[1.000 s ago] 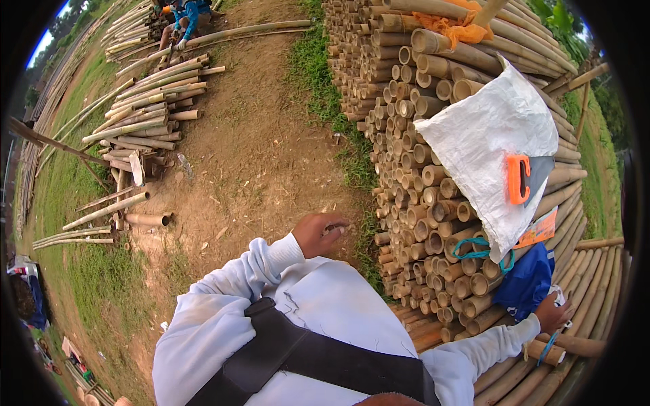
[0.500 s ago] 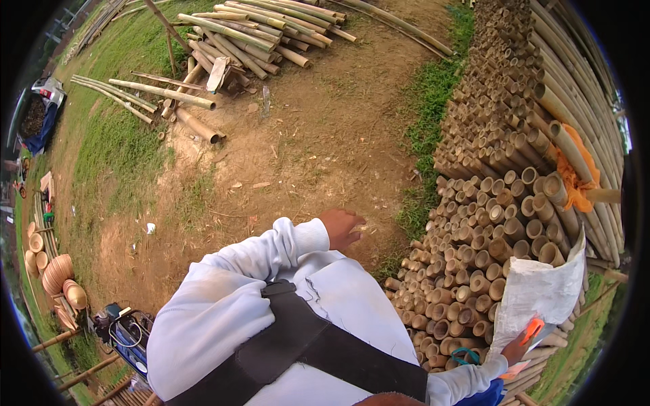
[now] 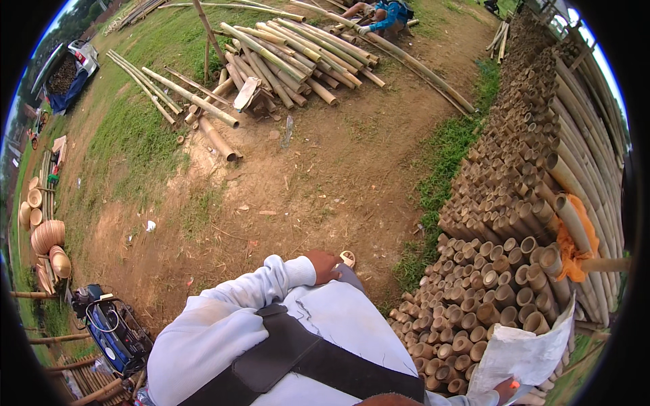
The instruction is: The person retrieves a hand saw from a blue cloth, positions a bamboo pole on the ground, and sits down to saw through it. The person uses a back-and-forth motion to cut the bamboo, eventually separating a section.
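My left hand (image 3: 325, 265) hangs palm-down in front of my waist, at the end of a whitish sleeve, with loosely bent fingers and nothing visible in it. Low at the right, my right hand (image 3: 504, 390) is partly cut off by my body and the white sheet. It is closed on a small bright orange object (image 3: 514, 384), mostly hidden, whose kind I cannot make out. Beside that hand lies a crumpled, dirty white sheet (image 3: 525, 348) draped over cut bamboo. Left of the sheet, stacked short bamboo sections (image 3: 467, 298) show their open round ends.
Long bamboo poles (image 3: 596, 149) lean along the right, with an orange cloth (image 3: 577, 237) tied there. A pile of bamboo (image 3: 305, 57) lies ahead; behind it a person in blue (image 3: 389, 17) crouches. A blue machine (image 3: 112, 331) and woven baskets (image 3: 49, 237) stand left.
My view has tilted up, bringing the crouching person and my sandalled foot into sight. The left hand's spread fingers have bent. My right hand has dropped towards the lower edge.
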`<action>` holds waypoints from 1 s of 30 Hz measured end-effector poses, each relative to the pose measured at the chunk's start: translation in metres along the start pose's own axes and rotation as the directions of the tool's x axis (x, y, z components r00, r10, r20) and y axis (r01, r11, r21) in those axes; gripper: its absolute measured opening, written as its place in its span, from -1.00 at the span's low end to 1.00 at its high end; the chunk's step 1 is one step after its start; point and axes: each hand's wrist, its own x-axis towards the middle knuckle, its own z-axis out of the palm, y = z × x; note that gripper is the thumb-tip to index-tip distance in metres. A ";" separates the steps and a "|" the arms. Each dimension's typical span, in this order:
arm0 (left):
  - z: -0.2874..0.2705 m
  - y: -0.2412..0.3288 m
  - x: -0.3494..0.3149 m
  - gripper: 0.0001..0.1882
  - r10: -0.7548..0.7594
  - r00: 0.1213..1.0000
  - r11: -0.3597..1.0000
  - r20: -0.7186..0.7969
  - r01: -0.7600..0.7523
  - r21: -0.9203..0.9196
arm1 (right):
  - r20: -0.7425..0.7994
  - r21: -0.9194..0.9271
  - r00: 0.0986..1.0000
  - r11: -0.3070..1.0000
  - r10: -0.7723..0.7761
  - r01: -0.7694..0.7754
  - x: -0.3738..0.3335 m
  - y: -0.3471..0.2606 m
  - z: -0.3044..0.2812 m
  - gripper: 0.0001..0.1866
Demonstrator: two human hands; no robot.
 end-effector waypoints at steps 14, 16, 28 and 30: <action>-0.069 0.031 0.089 -0.40 -0.003 0.998 0.992 0.060 -0.005 0.123 | -0.588 0.458 0.701 0.881 0.404 -0.124 -0.053 -0.113 -0.239 -0.30; -0.077 0.015 0.092 -0.41 -0.010 0.999 0.995 0.036 0.006 0.099 | -0.327 0.426 0.801 0.835 0.502 -0.349 -0.048 -0.129 -0.244 -0.33; -0.042 -0.127 0.092 -0.44 -0.202 0.976 0.975 0.077 0.208 -0.078 | -0.010 0.298 0.975 0.932 0.220 -0.207 -0.031 -0.155 -0.194 -0.40; -0.035 -0.140 0.089 -0.46 -0.290 0.956 0.952 0.046 0.293 -0.092 | 0.004 0.281 0.980 0.940 0.201 -0.193 -0.030 -0.152 -0.194 -0.41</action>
